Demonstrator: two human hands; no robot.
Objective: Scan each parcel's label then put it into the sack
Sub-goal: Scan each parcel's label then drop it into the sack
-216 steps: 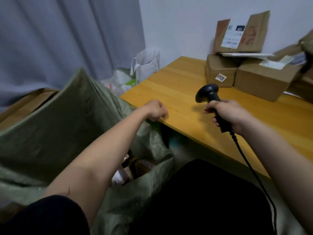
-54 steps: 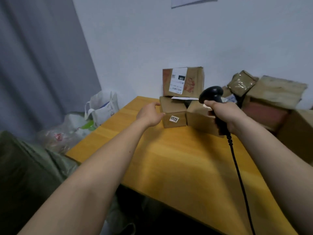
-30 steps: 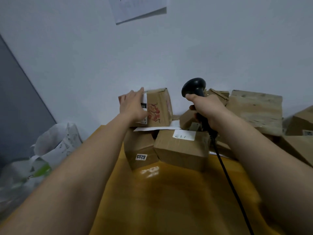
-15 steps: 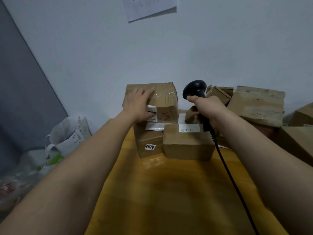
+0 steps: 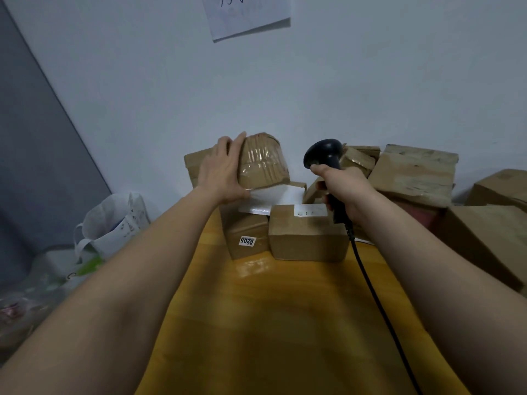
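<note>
My left hand [image 5: 224, 172] grips a taped cardboard parcel [image 5: 263, 162] by its left side and holds it tilted above the stack at the back of the wooden table [image 5: 279, 323]. Its label is not visible from here. My right hand [image 5: 340, 185] holds a black barcode scanner [image 5: 323, 152] upright, just right of the parcel, its cord [image 5: 373, 295] trailing toward me. Below sit a box with a "6205" sticker [image 5: 245, 232] and a box with a white label [image 5: 309, 232]. The sack is out of view.
More cardboard boxes [image 5: 413, 175] are piled along the wall on the right, with a large one [image 5: 490, 238] nearer me. A white bag [image 5: 114, 220] and plastic bags [image 5: 34, 289] lie on the floor left of the table. A paper sheet [image 5: 248, 15] hangs on the wall.
My left hand has lifted the top parcel off the stack and tipped it, turning its labelled face away. The scanner hand has barely moved.
</note>
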